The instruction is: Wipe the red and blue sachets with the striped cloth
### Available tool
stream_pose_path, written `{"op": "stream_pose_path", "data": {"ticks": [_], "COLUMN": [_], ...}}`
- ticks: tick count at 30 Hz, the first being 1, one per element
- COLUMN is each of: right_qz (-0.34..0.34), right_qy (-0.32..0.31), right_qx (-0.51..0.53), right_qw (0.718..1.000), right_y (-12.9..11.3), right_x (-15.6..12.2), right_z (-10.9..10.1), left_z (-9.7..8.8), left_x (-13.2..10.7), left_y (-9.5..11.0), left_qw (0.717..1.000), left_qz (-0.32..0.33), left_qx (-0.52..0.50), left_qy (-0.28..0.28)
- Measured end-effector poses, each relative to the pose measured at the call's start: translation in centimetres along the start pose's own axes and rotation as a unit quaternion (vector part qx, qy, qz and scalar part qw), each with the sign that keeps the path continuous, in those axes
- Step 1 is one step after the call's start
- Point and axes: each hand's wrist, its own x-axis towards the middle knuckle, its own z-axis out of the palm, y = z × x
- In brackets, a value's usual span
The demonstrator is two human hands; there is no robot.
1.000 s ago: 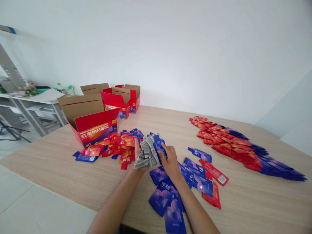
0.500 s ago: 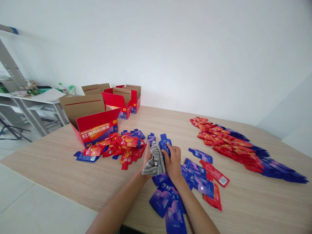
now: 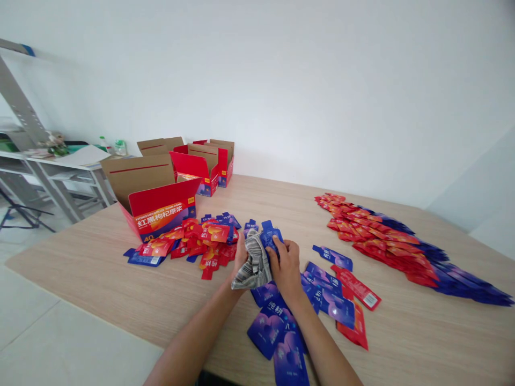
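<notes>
My left hand (image 3: 240, 256) grips a crumpled grey striped cloth (image 3: 254, 265) from the left side, above the wooden table (image 3: 100, 279). My right hand (image 3: 286, 268) is closed on a blue pouch (image 3: 269, 237) and presses it against the cloth. Just below and right of my hands lie several loose blue pouches (image 3: 277, 327) and red pouches (image 3: 354, 300). A mixed heap of red and blue pouches (image 3: 189, 244) sits to the left of my hands.
An open red carton (image 3: 155, 201) stands at the left, with two more open cartons (image 3: 205, 163) behind it. A long overlapping row of red and blue pouches (image 3: 402, 246) runs along the right side. A metal shelf unit (image 3: 44, 171) stands off the table's left.
Both hands drew the cloth and blue pouch slightly right and toward me; the cloth is bunched tighter than a second ago. The piles on the table stayed put.
</notes>
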Motion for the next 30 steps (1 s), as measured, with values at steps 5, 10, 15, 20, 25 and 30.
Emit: {"op": "stream_pose_path", "data": {"ticks": [5, 10, 15, 20, 25, 30], "right_qz": [-0.035, -0.029, -0.055, -0.124, -0.154, -0.168], "right_qy": [-0.008, -0.026, -0.064, -0.113, -0.136, -0.137], "right_qx": [0.008, 0.042, -0.016, -0.048, -0.019, 0.016], "right_qw": [0.999, 0.998, 0.996, 0.985, 0.978, 0.976], "right_y": [-0.4, -0.3, -0.1, 0.0, 0.3, 0.5], "right_x": [-0.2, -0.9, -1.1, -0.9, -0.7, -0.5], "right_z": [0.4, 1.2, 0.9, 0.4, 0.2, -0.2], "left_z": [0.2, -0.1, -0.2, -0.4, -1.0, -1.3], "left_x": [-0.5, -0.5, -0.4, -0.4, 0.0, 0.5], "left_y": [1.6, 2.5, 2.1, 1.5, 1.2, 1.3], "left_qw": [0.999, 0.998, 1.0, 1.0, 1.0, 0.999], "left_qz": [0.024, 0.058, -0.003, -0.017, -0.018, -0.023], "left_qx": [0.004, -0.003, -0.007, -0.007, -0.017, -0.017], "left_qy": [0.02, 0.034, 0.008, -0.013, -0.008, -0.013]}}
